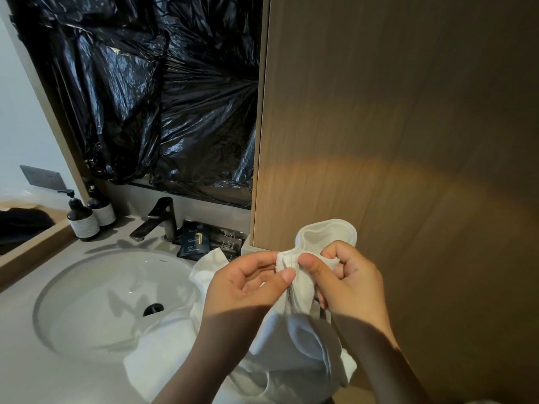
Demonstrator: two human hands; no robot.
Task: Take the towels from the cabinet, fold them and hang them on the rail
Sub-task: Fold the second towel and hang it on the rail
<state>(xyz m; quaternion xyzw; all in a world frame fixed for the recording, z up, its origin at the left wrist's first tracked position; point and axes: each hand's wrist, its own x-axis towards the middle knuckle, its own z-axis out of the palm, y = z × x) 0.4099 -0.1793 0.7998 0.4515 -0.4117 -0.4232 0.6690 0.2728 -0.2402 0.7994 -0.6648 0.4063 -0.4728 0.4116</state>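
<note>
White towel (303,339) bunched between both hands, left hand (248,284) pinching its hem, right hand (347,284) gripping beside it, round sink (87,287) at left, wooden cabinet door (408,126) behind

A round sink (73,290) sits in the counter (26,360) below a dark tap (159,218), with two pump bottles (83,220) (dark, pale labels), black sachets (195,239) and black plastic sheeting (140,91) behind.
</note>
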